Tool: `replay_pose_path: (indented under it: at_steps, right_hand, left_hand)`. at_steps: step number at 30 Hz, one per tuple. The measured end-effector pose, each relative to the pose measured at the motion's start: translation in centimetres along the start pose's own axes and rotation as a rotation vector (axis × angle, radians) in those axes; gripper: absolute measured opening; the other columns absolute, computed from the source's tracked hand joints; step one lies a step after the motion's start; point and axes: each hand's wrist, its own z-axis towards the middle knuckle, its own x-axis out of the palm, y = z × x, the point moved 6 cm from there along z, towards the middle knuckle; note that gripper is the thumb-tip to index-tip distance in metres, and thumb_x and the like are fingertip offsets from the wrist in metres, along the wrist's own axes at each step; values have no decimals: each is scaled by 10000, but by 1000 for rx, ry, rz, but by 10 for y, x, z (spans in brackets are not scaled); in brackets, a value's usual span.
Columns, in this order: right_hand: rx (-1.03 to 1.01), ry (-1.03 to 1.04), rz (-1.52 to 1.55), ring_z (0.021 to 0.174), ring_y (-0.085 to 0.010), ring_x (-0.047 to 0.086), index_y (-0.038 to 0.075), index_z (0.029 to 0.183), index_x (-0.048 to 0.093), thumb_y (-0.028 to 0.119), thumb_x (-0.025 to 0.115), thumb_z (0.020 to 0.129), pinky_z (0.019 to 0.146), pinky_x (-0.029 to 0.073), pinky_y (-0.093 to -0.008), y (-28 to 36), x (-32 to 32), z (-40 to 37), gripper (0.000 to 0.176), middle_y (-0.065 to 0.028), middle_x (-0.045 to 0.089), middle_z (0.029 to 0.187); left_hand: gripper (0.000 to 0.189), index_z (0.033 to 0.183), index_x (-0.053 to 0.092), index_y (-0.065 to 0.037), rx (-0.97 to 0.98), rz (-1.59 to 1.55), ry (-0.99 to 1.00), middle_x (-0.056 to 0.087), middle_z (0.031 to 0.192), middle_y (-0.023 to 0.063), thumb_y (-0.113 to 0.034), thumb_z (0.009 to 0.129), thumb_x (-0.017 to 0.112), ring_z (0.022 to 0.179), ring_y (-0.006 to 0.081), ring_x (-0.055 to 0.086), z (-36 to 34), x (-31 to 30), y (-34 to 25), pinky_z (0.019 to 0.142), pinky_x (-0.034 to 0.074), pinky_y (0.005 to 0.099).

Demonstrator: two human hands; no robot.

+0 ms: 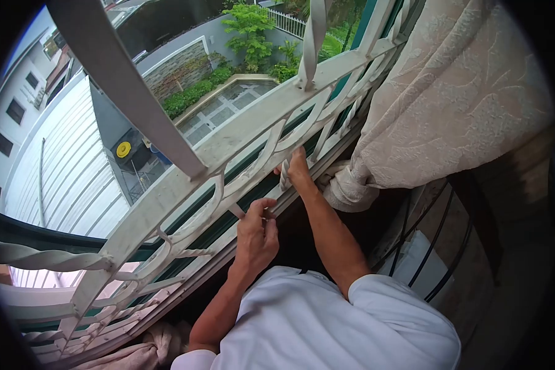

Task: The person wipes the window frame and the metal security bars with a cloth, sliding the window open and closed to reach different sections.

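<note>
A cream-painted metal window grille [225,148] with flat rails, scrolls and twisted bars runs diagonally in front of me. My left hand [258,240] is beside its lower part, close to a short upright bar. The fingers are loosely bent and apart, with no object visible in them. Farther along, my right hand [298,168] reaches in at the lower grille next to a twisted bar [285,175]. Its fingers are curled and partly hidden by the bar, so what they hold, if anything, cannot be made out. Behind the grille lies the dark green window frame [206,196].
A patterned beige curtain [456,98] hangs at the right, gathered into a knot [350,188]. Another bunched cloth [160,345] is at the lower left. Dark curved metal rods [435,237] stand at the lower right. Outside are a white corrugated roof [55,166] and a paved yard [219,111].
</note>
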Motion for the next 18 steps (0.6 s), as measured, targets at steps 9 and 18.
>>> replay_pose_path:
  at_steps: [9, 18]
  right_hand:
    - [-973, -300, -513, 501, -329, 669, -90, 764, 624, 115, 632, 818, 512, 547, -407, 32, -7, -12, 212, -248, 652, 639]
    - [-436, -98, -513, 816, -481, 644, -91, 839, 550, 116, 601, 802, 774, 506, -513, -2, 0, 16, 216, -329, 624, 777]
  left_hand:
    - [279, 1025, 629, 59, 6, 783, -160, 656, 1015, 261, 33, 786, 488, 909, 426, 631, 66, 35, 68, 834, 506, 487]
    - [373, 1097, 606, 101, -23, 406, -539, 674, 1008, 265, 30, 779, 424, 979, 403, 667, 72, 30, 92, 897, 501, 396]
